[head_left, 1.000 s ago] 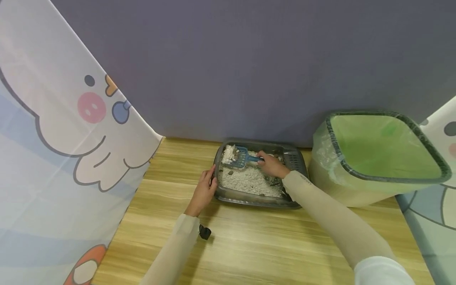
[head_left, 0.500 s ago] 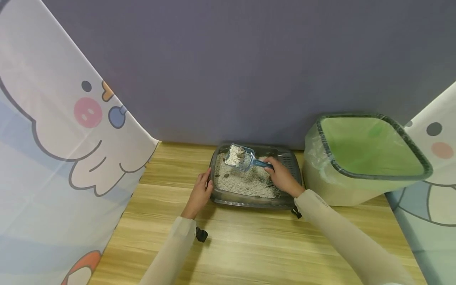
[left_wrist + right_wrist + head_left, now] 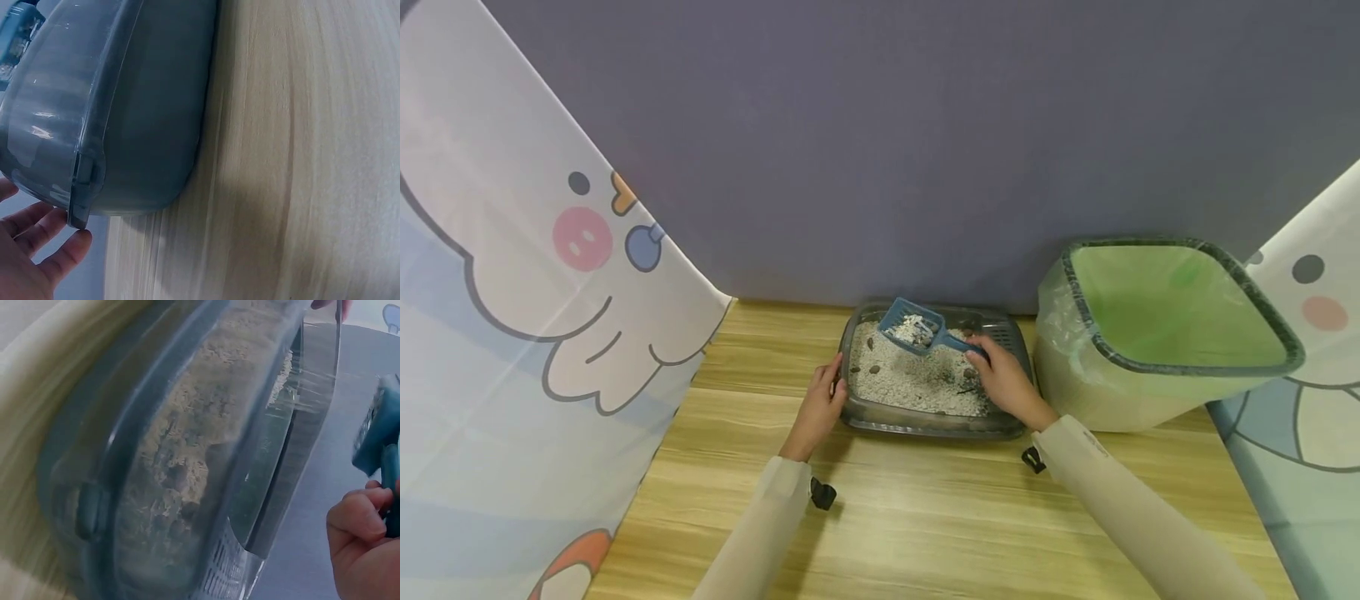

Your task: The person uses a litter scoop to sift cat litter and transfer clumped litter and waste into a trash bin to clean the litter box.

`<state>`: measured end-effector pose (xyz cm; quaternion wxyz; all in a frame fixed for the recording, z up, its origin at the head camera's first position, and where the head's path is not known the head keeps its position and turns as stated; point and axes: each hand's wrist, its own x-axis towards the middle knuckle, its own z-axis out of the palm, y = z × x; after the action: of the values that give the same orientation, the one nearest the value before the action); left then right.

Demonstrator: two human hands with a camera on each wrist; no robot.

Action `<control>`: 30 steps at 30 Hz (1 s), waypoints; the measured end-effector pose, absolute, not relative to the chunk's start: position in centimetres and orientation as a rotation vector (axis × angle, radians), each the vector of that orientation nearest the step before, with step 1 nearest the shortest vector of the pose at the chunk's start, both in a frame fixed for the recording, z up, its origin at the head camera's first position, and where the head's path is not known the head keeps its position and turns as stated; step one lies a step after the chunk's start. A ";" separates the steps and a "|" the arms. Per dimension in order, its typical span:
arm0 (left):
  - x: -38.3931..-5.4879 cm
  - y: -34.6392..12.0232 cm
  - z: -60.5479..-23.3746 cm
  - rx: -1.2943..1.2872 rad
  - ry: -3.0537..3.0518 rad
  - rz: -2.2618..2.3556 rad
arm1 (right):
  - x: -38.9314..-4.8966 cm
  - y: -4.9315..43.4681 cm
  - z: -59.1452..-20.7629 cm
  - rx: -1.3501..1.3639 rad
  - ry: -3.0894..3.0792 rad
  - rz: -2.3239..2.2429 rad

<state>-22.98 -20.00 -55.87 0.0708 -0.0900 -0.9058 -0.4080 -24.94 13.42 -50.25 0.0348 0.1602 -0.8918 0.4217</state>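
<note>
A dark grey litter box (image 3: 891,421) with pale litter (image 3: 898,387) and several brown clumps in it stands against the back wall. My right hand (image 3: 1004,386) grips the handle of a blue slotted litter scoop (image 3: 957,343). Its head is over the litter, with some litter and lumps inside; in the right wrist view the scoop (image 3: 378,431) is partly cut off by the frame edge. My left hand (image 3: 817,410) rests at the box's left end. Seen from the left wrist, its fairly straight fingers (image 3: 47,230) and thumb touch the rim's corner.
Right of the litter box stands a tall bin (image 3: 1105,400) lined with a translucent green bag (image 3: 1172,308). Wood-grain flooring (image 3: 910,517) lies in front. A grey wall (image 3: 880,150) rises behind, and printed cartoon panels (image 3: 497,250) flank both sides.
The right hand has lifted the scoop up from the litter and shifted it to the right, and the scoop's head has tilted. Less litter sits in it. The left hand stays at the box's end.
</note>
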 end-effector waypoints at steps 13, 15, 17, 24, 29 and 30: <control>-23.1 -20.0 -55.8 -0.288 -2.699 -1.247 | -24.6 14.0 -48.6 0.552 -2.554 1.233; -23.1 -20.1 -55.8 -0.291 -2.698 -1.254 | -24.5 14.0 -48.4 0.541 -2.529 1.243; -23.2 -20.1 -55.9 -0.293 -2.699 -1.253 | -24.4 13.9 -48.3 0.524 -2.505 1.250; -22.9 -20.2 -55.9 -0.302 -2.693 -1.254 | -23.9 13.5 -47.8 0.470 -2.426 1.235; -22.7 -20.2 -56.0 -0.298 -2.709 -1.245 | -23.3 13.0 -46.9 0.461 -2.416 1.216; -22.7 -20.2 -56.0 -0.297 -2.709 -1.243 | -23.1 13.0 -46.6 0.461 -2.416 1.214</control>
<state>-22.69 -20.15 -55.97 0.0731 -0.0989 -0.9020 -0.4139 -23.08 12.96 -46.64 0.1982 0.1646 -0.8633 0.4339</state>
